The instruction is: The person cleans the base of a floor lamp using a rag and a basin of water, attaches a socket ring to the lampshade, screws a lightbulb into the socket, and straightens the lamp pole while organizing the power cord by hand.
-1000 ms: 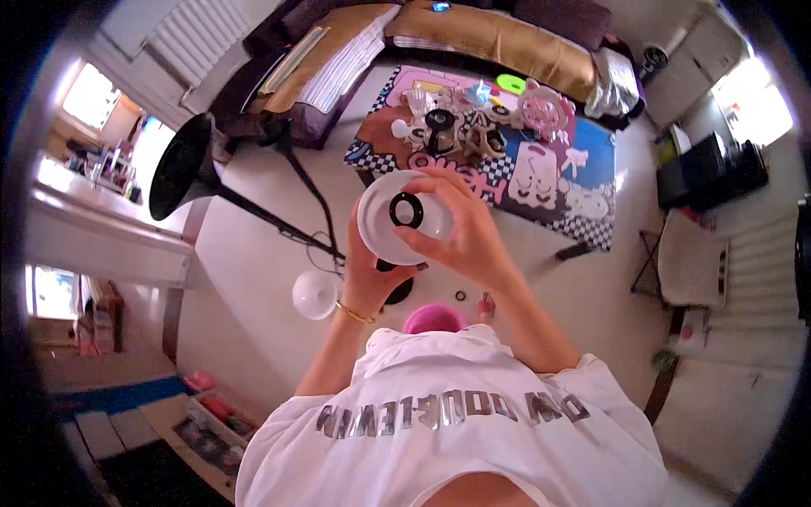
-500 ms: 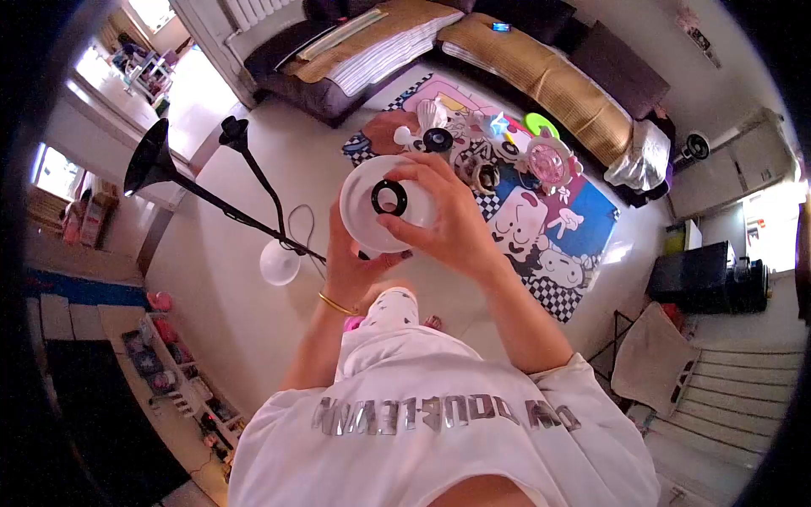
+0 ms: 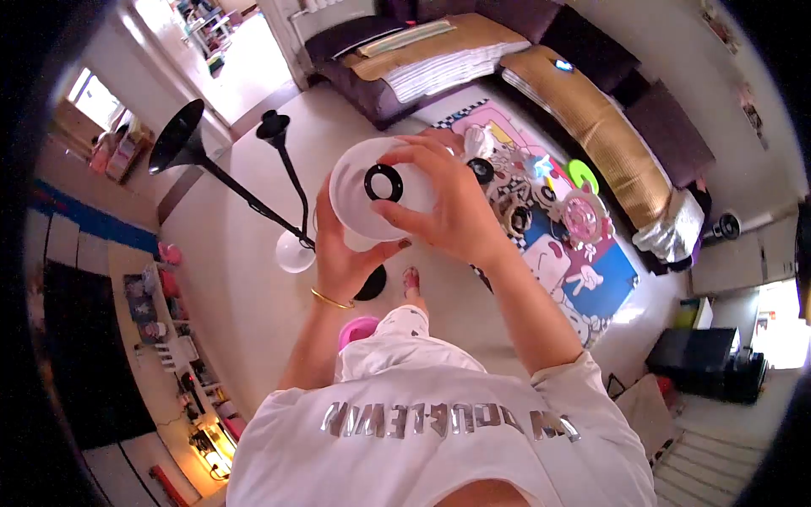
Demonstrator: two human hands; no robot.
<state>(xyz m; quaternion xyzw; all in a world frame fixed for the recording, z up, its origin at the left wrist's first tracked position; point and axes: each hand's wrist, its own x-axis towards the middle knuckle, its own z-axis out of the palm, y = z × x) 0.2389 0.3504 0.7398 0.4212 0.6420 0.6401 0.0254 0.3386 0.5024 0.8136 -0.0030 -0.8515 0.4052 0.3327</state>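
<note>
A round white lampshade (image 3: 346, 190) is held up in front of my chest. My left hand (image 3: 342, 262) is closed around its left and lower side, with the thumb along the bottom edge. A flat black ring (image 3: 398, 183) sits at the middle of the shade. My right hand (image 3: 456, 203) reaches over the shade from the right, its thumb and index finger at opposite edges of the ring. To the left stands a black floor lamp (image 3: 245, 196) with two flared heads. Another white shade (image 3: 295, 253) is beside its stem, partly covered.
A black round base (image 3: 370, 284) and a pink stool or tub (image 3: 358, 329) are near my legs. Toys and a pink fan-like object (image 3: 583, 215) lie on a patterned mat (image 3: 612, 279). A sofa (image 3: 583, 110) runs along the back; shelves (image 3: 190, 355) line the left.
The view has turned and shifted, so the room appears moved to the right. The black base and more of the pink object now show. Both hands keep their hold on the shade and ring.
</note>
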